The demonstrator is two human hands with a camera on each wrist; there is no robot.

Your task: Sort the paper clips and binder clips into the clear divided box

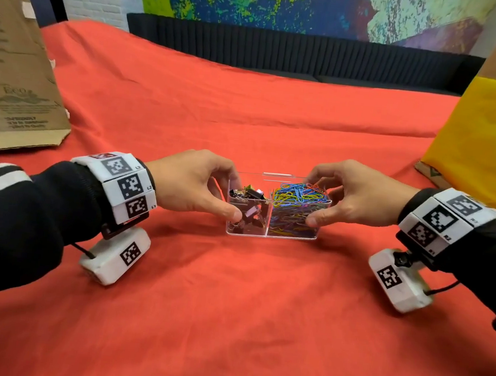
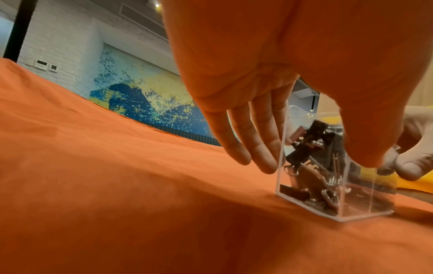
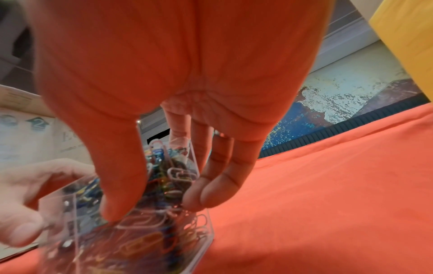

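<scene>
The clear divided box (image 1: 269,234) stands on the red cloth in the middle of the head view. Its left compartment holds dark binder clips (image 1: 249,195); its right compartment is full of coloured paper clips (image 1: 298,201). My left hand (image 1: 198,183) grips the box's left end, thumb on the near wall and fingers behind the far wall. My right hand (image 1: 348,197) grips the right end the same way. In the left wrist view the binder clips (image 2: 311,148) show through the box wall (image 2: 281,166). The right wrist view shows my thumb (image 3: 121,185) on the box over the paper clips (image 3: 173,176).
A flat brown cardboard sheet (image 1: 13,68) leans at the left edge of the cloth. A yellow padded piece (image 1: 493,141) stands at the right. A dark ribbed couch back (image 1: 299,53) runs behind the table. Red cloth (image 1: 242,323) stretches in front of the box.
</scene>
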